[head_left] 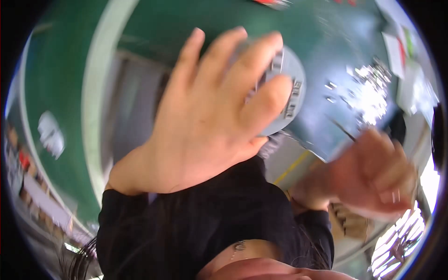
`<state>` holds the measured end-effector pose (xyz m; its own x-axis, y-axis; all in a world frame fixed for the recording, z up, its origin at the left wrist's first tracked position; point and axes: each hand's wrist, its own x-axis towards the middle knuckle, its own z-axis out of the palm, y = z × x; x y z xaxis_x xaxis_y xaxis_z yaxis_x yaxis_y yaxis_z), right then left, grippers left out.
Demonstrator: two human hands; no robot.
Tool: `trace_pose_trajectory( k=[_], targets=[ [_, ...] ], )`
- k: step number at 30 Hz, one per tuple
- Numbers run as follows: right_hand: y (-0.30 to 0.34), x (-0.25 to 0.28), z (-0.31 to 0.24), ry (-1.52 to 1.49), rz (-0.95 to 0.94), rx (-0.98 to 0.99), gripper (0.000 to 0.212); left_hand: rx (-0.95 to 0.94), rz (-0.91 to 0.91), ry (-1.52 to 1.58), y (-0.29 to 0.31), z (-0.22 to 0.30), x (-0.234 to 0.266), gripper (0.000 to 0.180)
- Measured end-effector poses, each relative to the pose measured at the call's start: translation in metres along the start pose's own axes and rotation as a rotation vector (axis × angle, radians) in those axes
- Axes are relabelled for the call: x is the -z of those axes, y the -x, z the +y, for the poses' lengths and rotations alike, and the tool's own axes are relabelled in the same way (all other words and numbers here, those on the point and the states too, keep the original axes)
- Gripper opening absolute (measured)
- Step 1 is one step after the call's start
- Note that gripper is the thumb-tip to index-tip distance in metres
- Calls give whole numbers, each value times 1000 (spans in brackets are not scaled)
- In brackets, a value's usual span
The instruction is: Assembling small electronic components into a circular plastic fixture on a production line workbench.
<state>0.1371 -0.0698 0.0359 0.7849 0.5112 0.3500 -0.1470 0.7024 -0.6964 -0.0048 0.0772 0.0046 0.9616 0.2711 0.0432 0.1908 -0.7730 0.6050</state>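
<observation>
My left hand (210, 102) is spread over a round grey disc (298, 70), its fingers apart and covering much of the disc. Whether the fingertips press on the disc I cannot tell. Several small metal pieces (292, 100) sit in a row on the disc's right part, partly behind the index finger. To the right, my right hand (373, 175) is closed and smeared by motion. From its fingers a thin, dark, pointed tool (343, 129) sticks out toward the upper left; its exact kind is too blurred to make out.
Shiny small metal parts (371, 93) lie scattered on the green table (322, 28) at the right, under bright glare. A pale strip (95, 84) runs along the table at the left, with a crumpled whitish piece (50, 133) beyond it. Clear plastic bags (415, 91) are at the far right.
</observation>
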Motion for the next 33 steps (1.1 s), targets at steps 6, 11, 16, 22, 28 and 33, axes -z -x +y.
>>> trace_pose_trajectory(
  k=[6,11,16,22,28,33],
  targets=[
    [20,35,-29,206,33,-200,45,509,554,-473,47,-100,56,55],
    [41,49,-60,481,-86,34,46,839,463,-620,179,-174,115,100],
    [46,41,-52,1164,57,54,31,850,687,-372,307,-262,135,65],
    [35,66,-47,1688,-24,-327,18,789,423,-948,165,-190,111,71],
    [27,74,-24,1708,-167,-182,16,692,289,-226,274,-237,139,93],
    [22,84,-19,1712,-194,-134,18,944,372,-165,254,-192,136,96]
  ],
)
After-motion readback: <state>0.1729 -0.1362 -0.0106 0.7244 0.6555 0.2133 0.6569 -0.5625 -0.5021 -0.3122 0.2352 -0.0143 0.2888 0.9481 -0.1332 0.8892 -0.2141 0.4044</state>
